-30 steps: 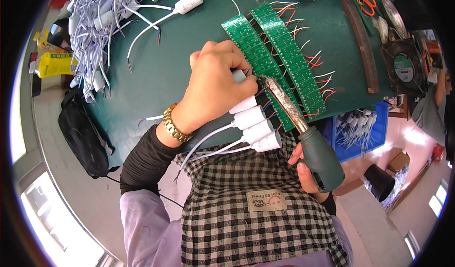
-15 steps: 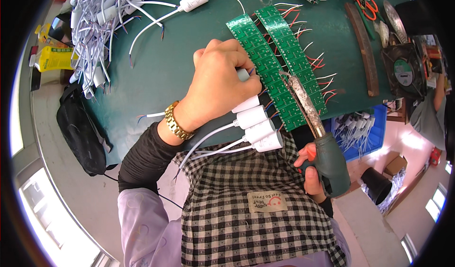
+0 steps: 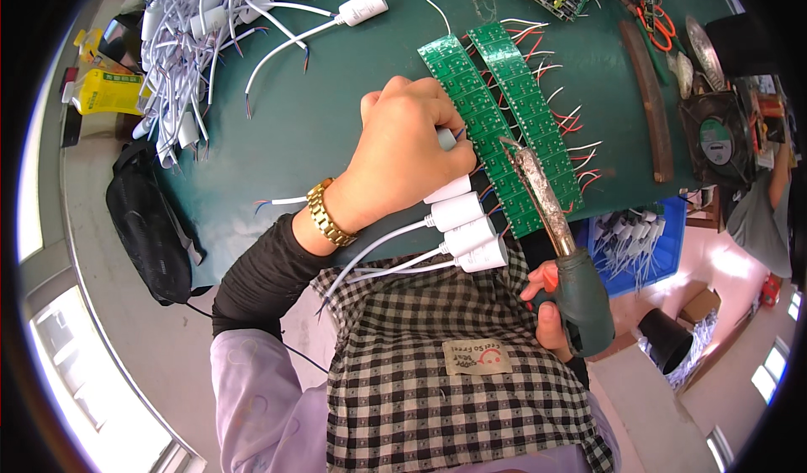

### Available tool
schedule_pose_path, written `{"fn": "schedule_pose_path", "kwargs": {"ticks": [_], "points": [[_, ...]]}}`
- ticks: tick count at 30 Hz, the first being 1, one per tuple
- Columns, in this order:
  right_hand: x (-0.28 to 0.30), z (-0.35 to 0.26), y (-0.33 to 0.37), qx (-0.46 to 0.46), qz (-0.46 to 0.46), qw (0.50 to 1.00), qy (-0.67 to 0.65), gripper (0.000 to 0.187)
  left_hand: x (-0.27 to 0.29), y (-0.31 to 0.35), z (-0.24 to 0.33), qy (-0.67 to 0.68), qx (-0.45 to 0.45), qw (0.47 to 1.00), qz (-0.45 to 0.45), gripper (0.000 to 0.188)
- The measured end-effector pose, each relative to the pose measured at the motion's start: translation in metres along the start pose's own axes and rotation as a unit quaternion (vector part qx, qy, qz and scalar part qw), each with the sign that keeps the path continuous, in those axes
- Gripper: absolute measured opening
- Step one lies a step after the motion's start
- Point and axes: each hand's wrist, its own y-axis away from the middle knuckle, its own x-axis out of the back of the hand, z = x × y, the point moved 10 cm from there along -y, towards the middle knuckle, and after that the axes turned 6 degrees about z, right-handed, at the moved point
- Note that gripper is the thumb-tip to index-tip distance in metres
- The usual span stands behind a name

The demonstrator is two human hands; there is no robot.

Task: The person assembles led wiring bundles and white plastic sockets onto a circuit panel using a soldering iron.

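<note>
My left hand is closed at the left edge of a green circuit board strip. Between its fingers is a white plastic cylinder, mostly hidden, with a blue wire toward the board. Nearer me, several white cylinders with cables lie in a row, their wires reaching the same strip. My right hand grips the dark green handle of a soldering iron. Its tip is over the left strip, though contact is hard to tell. A second strip with red and white wires lies to the right.
A heap of white cabled cylinders covers the far left, near a yellow bottle and black bag. Right stand a brown bar, orange-handled pliers and a fan. Below the table edge is a blue bin.
The whole view has shifted slightly, so the table things appear lower and farther right. Against the boards, the soldering iron's tip has moved a little left. My left hand keeps its place.
</note>
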Motion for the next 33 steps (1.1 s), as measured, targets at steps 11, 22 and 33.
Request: {"fn": "schedule_pose_path", "kwargs": {"ticks": [11,22,33], "points": [[0.011,0.007,0.000,-0.051,0.061,0.995,-0.055,0.029,0.014,0.007,0.008,0.038,-0.091,0.994,-0.049,0.026],[0.005,-0.001,0.002,0.076,-0.034,0.994,0.074,0.045,0.011,0.010,0.021,0.039,-0.125,0.990,-0.051,0.018],[0.018,0.001,0.001,-0.022,0.078,0.997,0.014,0.032,-0.002,0.001,0.019,0.056,-0.128,0.986,-0.092,0.014]]}}
